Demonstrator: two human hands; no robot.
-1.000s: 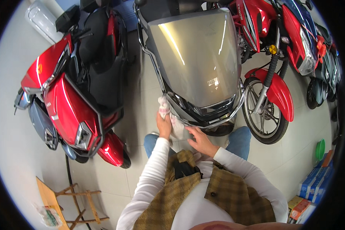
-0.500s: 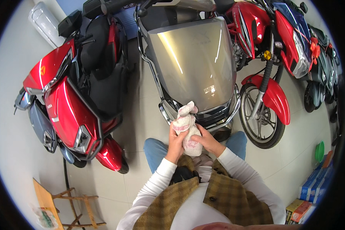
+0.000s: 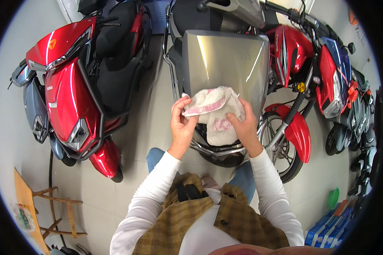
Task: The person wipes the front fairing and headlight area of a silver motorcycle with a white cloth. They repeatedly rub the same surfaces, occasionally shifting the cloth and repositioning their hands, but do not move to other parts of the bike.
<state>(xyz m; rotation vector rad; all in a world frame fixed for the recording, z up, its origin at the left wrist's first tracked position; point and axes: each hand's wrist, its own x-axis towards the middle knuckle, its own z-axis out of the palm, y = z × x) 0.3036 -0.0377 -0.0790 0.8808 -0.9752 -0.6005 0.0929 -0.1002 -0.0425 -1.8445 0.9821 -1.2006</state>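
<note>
A white towel cloth (image 3: 223,129) with pink patches is spread between my two hands, over the lower part of a beige-grey scooter front panel (image 3: 225,55). My left hand (image 3: 182,123) pinches the cloth's left edge between thumb and fingers. On the other side, my right hand (image 3: 247,127) grips the right edge, thumb lying on top of the cloth. The cloth is partly folded over along its upper side. Whether it touches the panel I cannot tell.
A red scooter (image 3: 72,97) with a black guard bar stands to the left. On the right are a red motorcycle (image 3: 295,131) and more bikes behind it. Low at the left is a wooden folding stand (image 3: 57,212); blue boxes (image 3: 330,229) and a green bowl (image 3: 333,198) sit low right.
The cloth, bunched up close to my body before, is now opened out wider. Both hands have moved forward and apart with it, up to the scooter panel.
</note>
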